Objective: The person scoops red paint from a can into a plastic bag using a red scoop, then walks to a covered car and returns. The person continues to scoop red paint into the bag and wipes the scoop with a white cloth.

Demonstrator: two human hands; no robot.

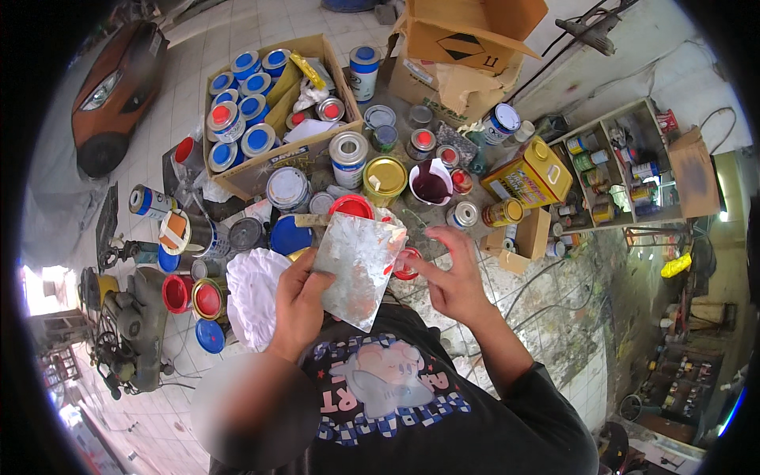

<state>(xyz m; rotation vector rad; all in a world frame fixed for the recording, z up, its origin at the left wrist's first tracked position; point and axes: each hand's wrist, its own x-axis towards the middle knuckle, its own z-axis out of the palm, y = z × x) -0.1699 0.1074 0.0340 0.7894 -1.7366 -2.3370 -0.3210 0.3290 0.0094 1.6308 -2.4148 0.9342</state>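
Observation:
A flat metal plate point(358, 265), grey and scuffed with a few red smears near its right edge, is gripped by my left hand point(302, 294), thumb over its face. Just right of the plate, my right hand point(461, 281) has its fingers apart and seems to hold nothing. Behind the plate's top edge shows a red round tin or lid point(351, 207). A red ring-shaped lid point(407, 264) lies by my right fingertips, partly hidden by them. Beyond, a white cup of dark red paint point(431, 184) stands beside a gold-lidded can point(385, 177).
A carton point(252, 180) of blue-capped cans stands at the far left. A white cloth point(257, 297) lies near my left forearm, by red tins point(208, 298). To the right are a yellow jerrycan point(529, 174), a small carton point(516, 247) and a shelf point(621, 166) of tins.

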